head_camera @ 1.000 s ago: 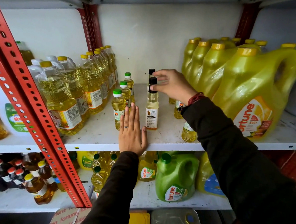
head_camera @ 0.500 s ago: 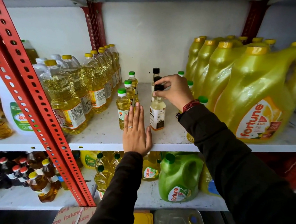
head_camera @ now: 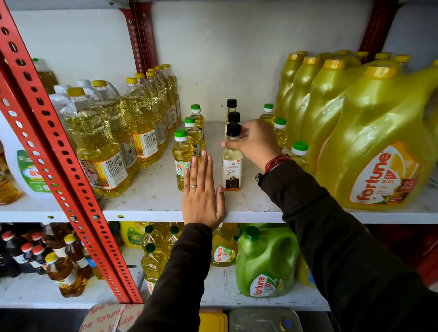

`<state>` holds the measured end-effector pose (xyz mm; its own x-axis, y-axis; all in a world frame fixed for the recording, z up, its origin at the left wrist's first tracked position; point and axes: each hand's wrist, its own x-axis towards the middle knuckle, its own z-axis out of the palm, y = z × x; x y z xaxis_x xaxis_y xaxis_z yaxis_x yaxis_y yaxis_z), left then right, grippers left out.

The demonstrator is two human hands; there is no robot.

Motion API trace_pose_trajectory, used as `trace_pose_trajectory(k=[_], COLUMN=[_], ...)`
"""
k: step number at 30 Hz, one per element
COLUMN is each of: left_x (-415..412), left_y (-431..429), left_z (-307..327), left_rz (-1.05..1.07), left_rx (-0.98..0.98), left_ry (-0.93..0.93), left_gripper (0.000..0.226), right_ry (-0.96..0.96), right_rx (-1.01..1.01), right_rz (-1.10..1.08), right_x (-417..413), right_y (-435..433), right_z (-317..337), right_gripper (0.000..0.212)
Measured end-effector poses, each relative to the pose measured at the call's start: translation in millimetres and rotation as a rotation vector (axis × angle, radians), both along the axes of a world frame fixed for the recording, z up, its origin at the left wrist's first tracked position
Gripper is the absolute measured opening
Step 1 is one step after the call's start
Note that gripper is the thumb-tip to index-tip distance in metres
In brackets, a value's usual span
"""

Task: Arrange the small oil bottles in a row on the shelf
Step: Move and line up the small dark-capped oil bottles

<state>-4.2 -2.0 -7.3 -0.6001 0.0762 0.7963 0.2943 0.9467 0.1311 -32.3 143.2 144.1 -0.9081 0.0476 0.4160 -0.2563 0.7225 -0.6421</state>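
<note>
On the white shelf stand three rows of small bottles. Three green-capped yellow oil bottles line up front to back on the left. Three black-capped coconut oil bottles form the middle row; my right hand grips the neck of the front coconut oil bottle, which stands upright on the shelf. Three more green-capped bottles stand to the right, partly behind my wrist. My left hand lies flat on the shelf, fingers together, between the left and middle rows.
Tall clear oil bottles crowd the shelf's left side and big yellow Fortune jugs the right. A red perforated upright stands at the left. The lower shelf holds a green jug and more bottles.
My right hand has drawn the front coconut oil bottle slightly toward the shelf's front, in line with the two behind. The right-hand green-capped bottles have come into view. My left hand has stayed flat.
</note>
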Motion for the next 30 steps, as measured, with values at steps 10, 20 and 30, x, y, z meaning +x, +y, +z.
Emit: trace_pose_trajectory(k=[10, 20, 30], left_x=[1.3, -0.5, 1.4], left_y=[1.3, 0.9, 1.1], left_z=[0.2, -0.6, 1.2], left_rz=[-0.008, -0.031, -0.036], left_rx=[0.013, 0.034, 0.041], left_ry=[-0.011, -0.006, -0.008], left_gripper=[0.075, 0.075, 0.074], right_ry=[-0.024, -0.004, 0.019], right_rx=[0.055, 0.122, 0.113], right_rz=[-0.031, -0.015, -0.018], right_x=[9.7, 38.8, 61.9], right_y=[-0.1, 6.5, 9.3], right_z=[-4.9, -4.5, -6.7], right_gripper=[0.039, 0.042, 0.042])
